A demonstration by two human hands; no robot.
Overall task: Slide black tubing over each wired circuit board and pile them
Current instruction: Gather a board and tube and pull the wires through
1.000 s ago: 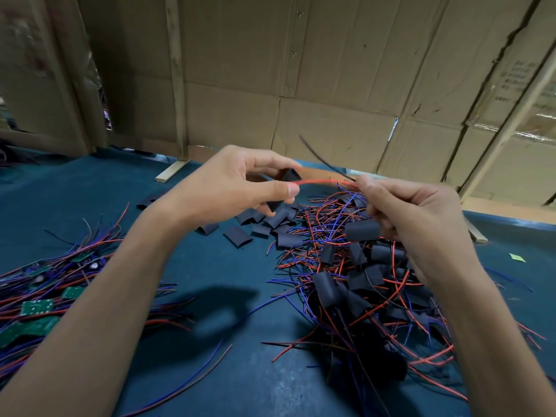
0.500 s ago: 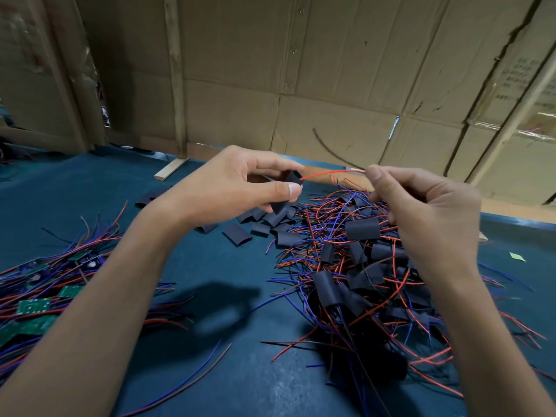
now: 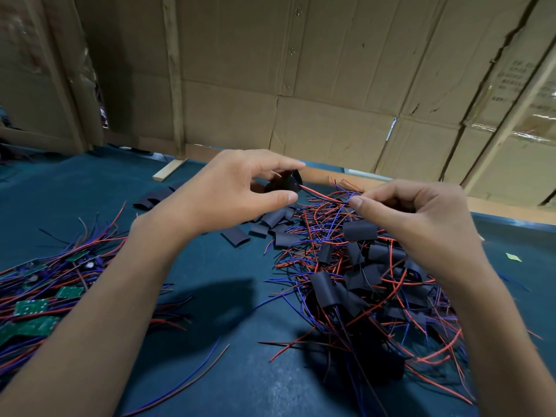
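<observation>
Here the left hand (image 3: 240,191) pinches a soft, light black sleeve (image 3: 284,185) at its mouth while the right hand (image 3: 415,215) pinches the floppy wires (image 3: 326,197) near their ends.

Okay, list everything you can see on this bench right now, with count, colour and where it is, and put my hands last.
tubing piece: one, black, held up at centre
red wire: one, runs from the tubing piece to the right hand
sleeved pile: many, black with red and blue wires, right
loose tubing: several, black, centre
bare boards: several, green, wired, left
table: one, dark teal
cardboard wall: brown, behind
left hand: pinches the tubing piece
right hand: pinches the red wire
</observation>
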